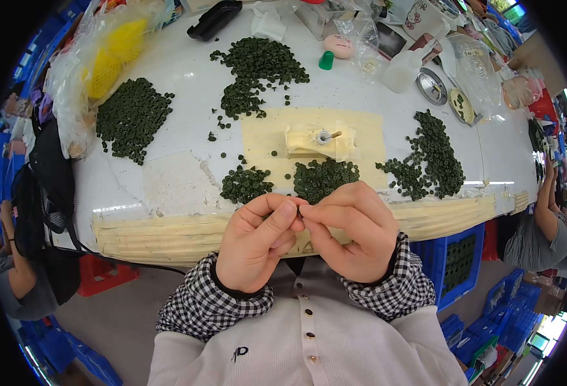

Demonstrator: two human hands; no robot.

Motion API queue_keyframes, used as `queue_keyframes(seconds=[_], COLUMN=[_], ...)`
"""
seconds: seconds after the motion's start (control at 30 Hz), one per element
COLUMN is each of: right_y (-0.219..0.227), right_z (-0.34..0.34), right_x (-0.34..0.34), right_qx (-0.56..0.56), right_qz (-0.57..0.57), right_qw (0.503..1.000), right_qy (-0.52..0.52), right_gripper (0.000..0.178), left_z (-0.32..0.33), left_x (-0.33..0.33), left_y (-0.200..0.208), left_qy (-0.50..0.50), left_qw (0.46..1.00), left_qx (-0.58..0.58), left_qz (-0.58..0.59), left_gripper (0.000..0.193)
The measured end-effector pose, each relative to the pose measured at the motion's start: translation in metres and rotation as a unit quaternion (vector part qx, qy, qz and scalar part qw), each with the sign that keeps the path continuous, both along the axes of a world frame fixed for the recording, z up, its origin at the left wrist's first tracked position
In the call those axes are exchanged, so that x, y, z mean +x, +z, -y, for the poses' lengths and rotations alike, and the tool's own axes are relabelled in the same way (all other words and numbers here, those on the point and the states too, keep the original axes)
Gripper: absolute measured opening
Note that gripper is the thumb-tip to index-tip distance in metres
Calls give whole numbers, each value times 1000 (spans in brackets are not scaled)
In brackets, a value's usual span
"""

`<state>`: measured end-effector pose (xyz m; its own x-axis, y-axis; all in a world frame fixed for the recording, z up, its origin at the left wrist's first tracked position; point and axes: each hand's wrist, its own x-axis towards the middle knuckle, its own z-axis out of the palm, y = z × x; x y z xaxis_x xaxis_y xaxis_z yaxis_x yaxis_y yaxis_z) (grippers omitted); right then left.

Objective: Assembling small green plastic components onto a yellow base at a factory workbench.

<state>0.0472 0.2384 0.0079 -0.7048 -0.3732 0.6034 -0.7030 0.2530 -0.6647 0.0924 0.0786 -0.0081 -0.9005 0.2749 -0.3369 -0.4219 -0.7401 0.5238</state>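
My left hand (261, 241) and my right hand (354, 228) meet at the table's front edge, fingertips pinched together. Between them shows a sliver of a small dark green piece (299, 211); most of it is covered by the fingers. Just beyond my hands lie two heaps of small round dark green pieces, one on the left (246, 185) and one on the right (326, 179). Behind the right heap, a tape-wrapped block (299, 143) carries a round metal fitting with a thin brownish pin (334, 135) sticking out of it.
Larger heaps of green pieces lie far left (134, 121), at the back (258, 67) and at right (435, 154). A yellow mesh in clear plastic (113, 58), a black tray (214, 19), a white bottle (402, 67) and round tins (431, 86) line the back. People sit at both sides.
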Motion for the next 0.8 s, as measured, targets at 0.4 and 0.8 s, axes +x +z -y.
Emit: queue_keyframes(seconds=[0.4,0.8], right_y=[5,3], right_z=[-10,-9], right_x=[-4,-4], right_qx=[-1,3], right_qz=[61,82], right_qw=[997,995], right_qy=[46,60], right_gripper=[18,15], left_z=[11,11], left_x=[-1,0], left_y=[0,10], left_qy=[-62,-25], left_qw=[997,964], left_qx=[-38,-235], left_qz=[-33,-121], left_gripper=[14,7])
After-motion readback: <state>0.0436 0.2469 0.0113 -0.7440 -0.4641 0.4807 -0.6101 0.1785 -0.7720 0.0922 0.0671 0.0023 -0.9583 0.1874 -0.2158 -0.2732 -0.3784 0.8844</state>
